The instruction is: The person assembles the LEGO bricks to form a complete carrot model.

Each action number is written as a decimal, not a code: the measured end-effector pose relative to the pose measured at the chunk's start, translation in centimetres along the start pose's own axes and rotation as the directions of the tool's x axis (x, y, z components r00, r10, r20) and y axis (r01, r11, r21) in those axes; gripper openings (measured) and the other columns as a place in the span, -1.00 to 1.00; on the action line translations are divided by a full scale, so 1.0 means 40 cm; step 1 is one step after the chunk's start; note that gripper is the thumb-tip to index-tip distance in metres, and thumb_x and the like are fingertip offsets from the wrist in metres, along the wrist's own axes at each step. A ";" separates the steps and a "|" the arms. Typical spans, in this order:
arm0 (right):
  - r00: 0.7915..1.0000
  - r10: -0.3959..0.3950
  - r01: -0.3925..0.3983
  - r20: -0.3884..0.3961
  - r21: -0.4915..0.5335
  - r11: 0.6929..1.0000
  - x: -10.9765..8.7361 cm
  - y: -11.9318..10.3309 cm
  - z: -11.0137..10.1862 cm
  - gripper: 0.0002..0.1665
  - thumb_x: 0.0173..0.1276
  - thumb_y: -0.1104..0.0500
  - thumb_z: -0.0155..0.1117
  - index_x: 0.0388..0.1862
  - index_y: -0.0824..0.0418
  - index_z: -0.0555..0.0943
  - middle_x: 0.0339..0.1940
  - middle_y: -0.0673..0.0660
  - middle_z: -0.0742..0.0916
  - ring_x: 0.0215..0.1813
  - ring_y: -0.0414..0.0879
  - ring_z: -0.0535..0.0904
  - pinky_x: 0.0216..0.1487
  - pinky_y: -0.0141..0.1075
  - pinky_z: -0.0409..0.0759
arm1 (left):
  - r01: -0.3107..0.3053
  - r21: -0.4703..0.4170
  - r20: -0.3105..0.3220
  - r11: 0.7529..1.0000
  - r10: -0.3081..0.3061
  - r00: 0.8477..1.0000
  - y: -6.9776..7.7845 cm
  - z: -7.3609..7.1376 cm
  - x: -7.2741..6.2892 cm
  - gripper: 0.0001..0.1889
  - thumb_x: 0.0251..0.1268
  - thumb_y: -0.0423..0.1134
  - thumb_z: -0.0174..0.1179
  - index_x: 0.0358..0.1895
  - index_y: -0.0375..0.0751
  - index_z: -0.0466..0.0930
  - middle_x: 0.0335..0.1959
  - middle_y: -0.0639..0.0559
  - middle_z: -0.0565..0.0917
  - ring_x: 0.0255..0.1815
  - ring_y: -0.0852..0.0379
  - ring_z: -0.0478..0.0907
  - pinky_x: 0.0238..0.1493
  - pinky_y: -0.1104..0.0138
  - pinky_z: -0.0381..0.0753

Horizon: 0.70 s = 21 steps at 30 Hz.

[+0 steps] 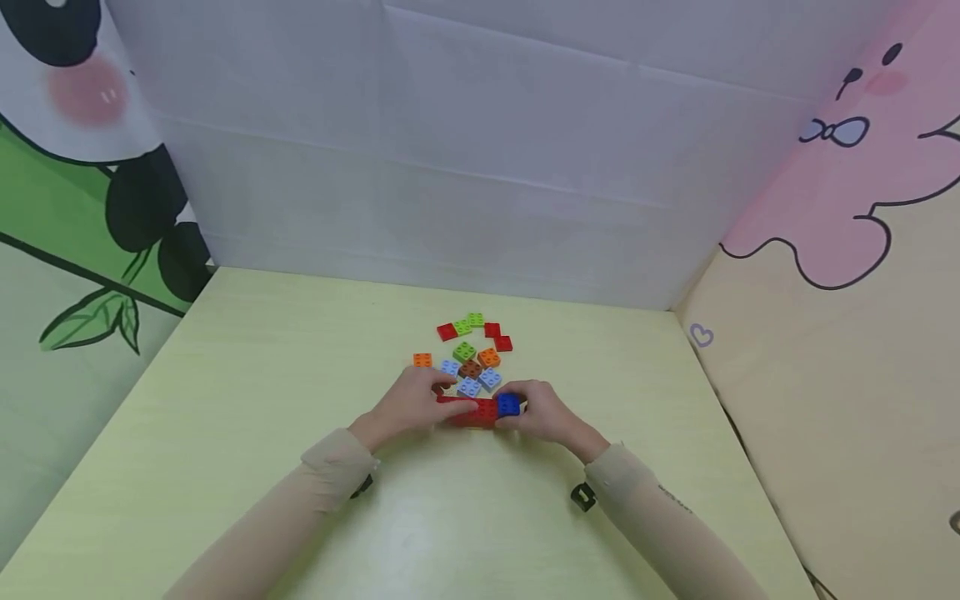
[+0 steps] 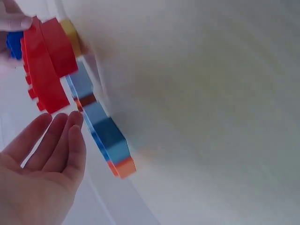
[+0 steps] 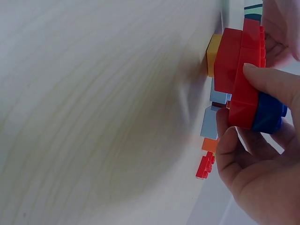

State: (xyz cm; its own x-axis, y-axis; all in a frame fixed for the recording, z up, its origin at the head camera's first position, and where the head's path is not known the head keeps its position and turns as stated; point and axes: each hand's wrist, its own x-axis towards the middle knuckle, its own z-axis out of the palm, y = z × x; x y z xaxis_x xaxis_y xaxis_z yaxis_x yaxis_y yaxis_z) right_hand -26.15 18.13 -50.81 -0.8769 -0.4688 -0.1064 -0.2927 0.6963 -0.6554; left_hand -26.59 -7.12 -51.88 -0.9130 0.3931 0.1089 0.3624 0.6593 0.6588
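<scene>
Red toy building bricks (image 1: 486,410), joined into a stepped block, stand in front of the person, with a blue brick (image 1: 508,405) on top at the right end. Beneath the red bricks a yellow brick (image 3: 213,54) shows in both wrist views. My right hand (image 1: 547,410) grips the block's right end, its thumb on the red side near the blue brick (image 3: 268,112). At the block's other end is my left hand (image 1: 408,396). In the left wrist view its fingers (image 2: 58,140) are relaxed, slightly bent, with a small gap to the red bricks (image 2: 44,70).
Just behind the block lie light blue bricks (image 1: 468,387) and a brown brick (image 1: 470,369). Orange bricks (image 1: 422,360), green bricks (image 1: 464,352) and loose red bricks (image 1: 503,343) sit farther back on the pale table (image 1: 315,333). A white wall panel (image 1: 450,192) rises behind.
</scene>
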 end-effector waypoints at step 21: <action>0.999 0.029 -0.030 0.013 0.016 0.999 0.003 0.002 -0.001 -0.51 0.13 0.06 0.49 0.06 0.06 0.62 -0.04 -0.01 0.61 -0.03 -0.05 0.48 -0.12 -0.24 0.55 | 0.056 0.231 -0.050 0.971 -0.045 0.998 -0.084 -0.047 0.022 -0.57 0.00 -0.11 0.46 -0.09 -0.30 0.66 -0.25 -0.03 0.55 -0.27 0.06 0.44 -0.15 0.20 0.50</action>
State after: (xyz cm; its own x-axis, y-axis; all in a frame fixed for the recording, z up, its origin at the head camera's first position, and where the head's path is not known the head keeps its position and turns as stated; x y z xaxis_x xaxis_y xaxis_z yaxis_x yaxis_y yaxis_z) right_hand -26.29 18.16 -50.85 -0.8801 -0.4552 -0.1354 -0.2606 0.7013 -0.6635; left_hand -28.95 -10.21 -52.60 -0.9367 0.3303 0.1161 0.3445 0.8104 0.4739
